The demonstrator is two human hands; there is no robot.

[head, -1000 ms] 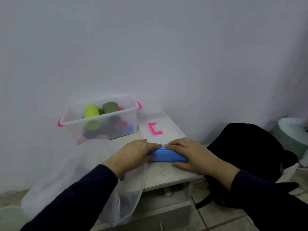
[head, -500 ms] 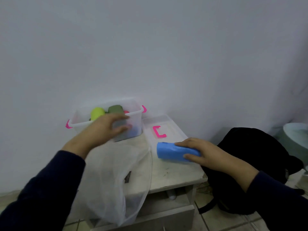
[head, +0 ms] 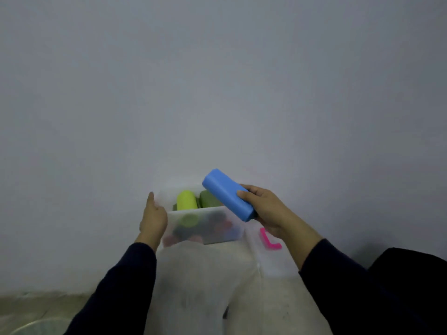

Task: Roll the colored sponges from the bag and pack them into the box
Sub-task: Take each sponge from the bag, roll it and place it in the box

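Your right hand grips the rolled blue sponge, fingers curled over its near end and the thumb underneath. The roll is held in the air, tilted, its far end up and to the left, above the right end of the clear plastic box.

Your left hand lies against the left end of that box with the fingers straight and pointing away from you, palm turned inward against the wall. It is released, pressing on the box rather than clasping it.

The box sits toward the far edge of the pale bench, close to the wall. Inside it a lime-green rolled sponge and a dark green rolled sponge stand out at the top, side by side; below them more rolls in dark, red and blue tones show dimly through the frosted front wall.

A pink plastic clip lies on the bench just right of the box, under your right wrist. The translucent white plastic bag spreads over the near part of the bench between your dark sleeves.
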